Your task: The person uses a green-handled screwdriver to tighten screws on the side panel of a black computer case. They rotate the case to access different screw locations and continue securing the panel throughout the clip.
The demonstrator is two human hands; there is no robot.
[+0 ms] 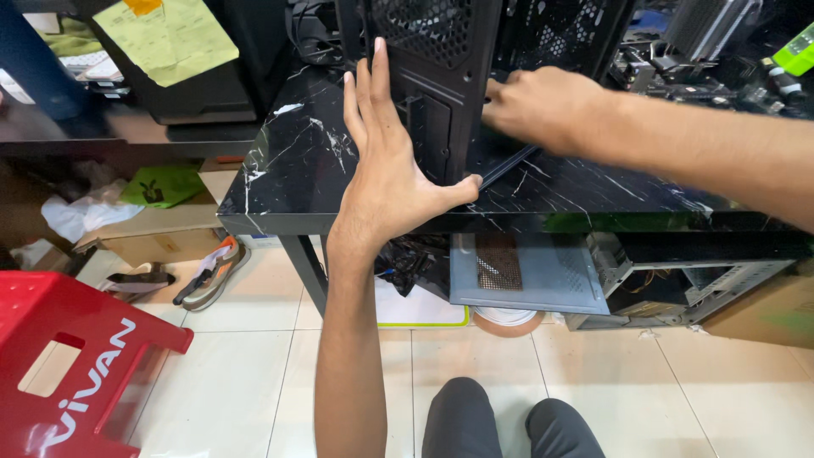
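A tall black metal computer case (441, 76) with perforated mesh panels stands upright on the glossy black white-veined marble tabletop (288, 170), its long axis vertical and its narrow end facing the person. The left hand (386, 170) lies flat and spread open against that end, thumb hooked at the bottom corner. The right hand (543, 106) is curled closed on the case's side edge, above a thin dark strip (509, 165) slanting across the table.

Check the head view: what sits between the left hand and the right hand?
In the head view, the black computer case stands between them on the black marble-pattern table. The left hand lies flat against its near side; the right hand is on its far side.
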